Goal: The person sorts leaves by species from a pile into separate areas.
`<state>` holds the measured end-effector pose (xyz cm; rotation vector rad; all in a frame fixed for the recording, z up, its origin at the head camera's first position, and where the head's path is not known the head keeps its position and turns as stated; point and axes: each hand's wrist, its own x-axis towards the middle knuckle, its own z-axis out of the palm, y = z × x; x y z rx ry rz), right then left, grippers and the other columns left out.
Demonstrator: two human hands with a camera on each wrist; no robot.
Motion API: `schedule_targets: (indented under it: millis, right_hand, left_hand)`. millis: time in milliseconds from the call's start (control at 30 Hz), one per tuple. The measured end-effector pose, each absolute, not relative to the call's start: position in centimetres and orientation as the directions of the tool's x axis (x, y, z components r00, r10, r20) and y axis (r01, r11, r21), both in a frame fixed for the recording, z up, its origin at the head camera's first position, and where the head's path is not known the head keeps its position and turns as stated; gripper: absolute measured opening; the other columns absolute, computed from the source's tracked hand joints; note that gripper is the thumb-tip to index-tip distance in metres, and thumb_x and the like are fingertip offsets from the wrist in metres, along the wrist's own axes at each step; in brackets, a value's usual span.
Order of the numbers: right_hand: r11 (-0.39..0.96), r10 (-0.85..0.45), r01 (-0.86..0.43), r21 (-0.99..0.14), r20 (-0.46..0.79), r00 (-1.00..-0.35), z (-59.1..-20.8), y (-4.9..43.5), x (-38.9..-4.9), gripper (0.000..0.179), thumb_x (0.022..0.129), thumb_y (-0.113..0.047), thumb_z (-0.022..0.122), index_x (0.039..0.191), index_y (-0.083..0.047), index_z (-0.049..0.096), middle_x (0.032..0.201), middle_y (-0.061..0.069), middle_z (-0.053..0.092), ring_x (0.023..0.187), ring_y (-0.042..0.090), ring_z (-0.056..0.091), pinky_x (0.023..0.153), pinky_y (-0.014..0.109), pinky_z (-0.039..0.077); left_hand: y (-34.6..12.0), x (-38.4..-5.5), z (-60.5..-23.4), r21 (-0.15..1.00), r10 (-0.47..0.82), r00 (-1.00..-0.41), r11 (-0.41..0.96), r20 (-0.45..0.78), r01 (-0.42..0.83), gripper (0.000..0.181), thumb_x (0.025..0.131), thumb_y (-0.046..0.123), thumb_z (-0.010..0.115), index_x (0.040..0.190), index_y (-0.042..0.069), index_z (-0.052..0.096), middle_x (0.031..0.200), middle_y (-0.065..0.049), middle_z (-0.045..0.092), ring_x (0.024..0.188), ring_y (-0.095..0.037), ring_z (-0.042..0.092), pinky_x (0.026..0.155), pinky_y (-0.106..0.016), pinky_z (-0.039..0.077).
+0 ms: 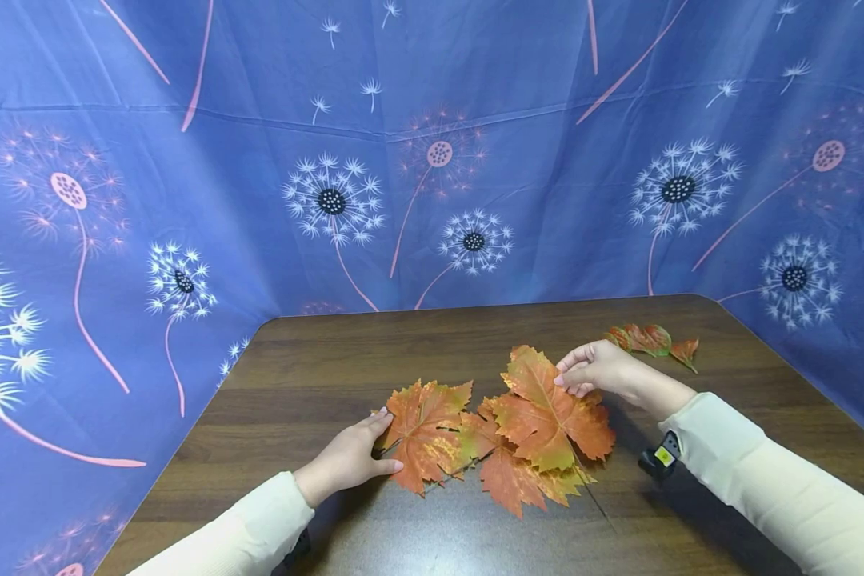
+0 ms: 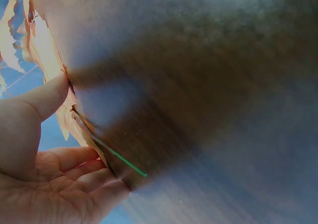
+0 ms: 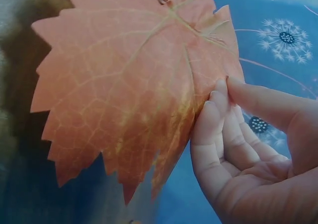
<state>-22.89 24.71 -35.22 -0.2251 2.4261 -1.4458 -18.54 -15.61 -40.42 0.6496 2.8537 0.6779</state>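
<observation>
My right hand [image 1: 596, 370] pinches the edge of an orange artificial maple leaf [image 1: 536, 408], raised over other leaves on the table. In the right wrist view, thumb and fingertips meet at the margin of this veined leaf [image 3: 124, 70]. At the left, my left hand [image 1: 349, 452] rests beside another orange-yellow leaf [image 1: 428, 428], thumb and fingertips touching its edge, fingers spread and fairly straight. The left wrist view shows that leaf edge-on, with a green stem tip [image 2: 131, 164] near the fingers. Between the hands, lower leaves [image 1: 514, 480] lie partly covered.
Smaller red-green leaves [image 1: 648, 340] lie at the back right of the brown wooden table [image 1: 317, 344]. A blue curtain with dandelion prints [image 1: 533, 176] hangs behind and at the sides. A dark device with a yellow label [image 1: 662, 456] is on the right wrist.
</observation>
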Motion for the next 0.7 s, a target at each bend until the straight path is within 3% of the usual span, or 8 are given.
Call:
schedule_targets:
  millis: [700]
  right_hand:
    - [0.483, -0.161, 0.104, -0.870, -0.204, -0.966, -31.2, 25.1, -25.1, 0.046, 0.089, -0.011, 0.068, 0.125, 0.014, 0.053, 0.080, -0.003, 0.072, 0.071, 0.011, 0.065, 0.069, 0.026, 0.057]
  left_hand:
    - [-15.7, -18.8, -40.5, 0.461, 0.446, -0.894, 0.803, -0.044, 0.378, 0.081, 0.080, 0.034, 0.079, 0.141, -0.007, 0.044, 0.150, -0.022, 0.040, 0.138, -0.039, 0.039, 0.110, -0.053, 0.035]
